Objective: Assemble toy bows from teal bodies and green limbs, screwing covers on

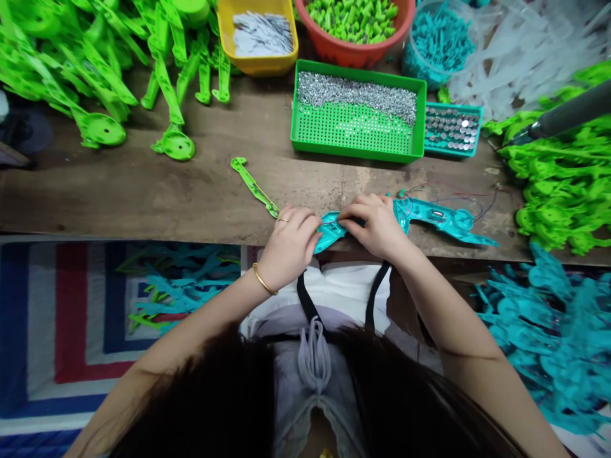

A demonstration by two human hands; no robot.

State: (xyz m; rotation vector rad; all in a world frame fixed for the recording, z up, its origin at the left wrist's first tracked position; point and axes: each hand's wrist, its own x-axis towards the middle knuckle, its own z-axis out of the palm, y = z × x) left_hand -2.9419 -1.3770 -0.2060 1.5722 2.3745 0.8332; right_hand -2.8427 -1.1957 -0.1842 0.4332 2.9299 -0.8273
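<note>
A long teal plastic half-shell [449,219] lies along the table's near edge, its left end showing between my hands. My left hand [294,242] is closed at that end, thumb and fingers against the shell's rim. A thin dark wire runs across the hollow between both sets of fingertips. My right hand [375,222] arches over the middle of the shell, thumb and forefinger pinching the wire and hiding part of the shell. Loose thin wires trail from the shell's right part. Touching or just behind my left fingers is a narrow green plastic piece [252,184].
Behind stand a green tray of screws [358,149], a teal tray of small round metal pieces [453,149], a yellow bin [260,63] and a red bowl [353,56]. Green parts [105,76] heap at left and right. A screwdriver [563,114] hangs right. Teal parts [548,337] pile below.
</note>
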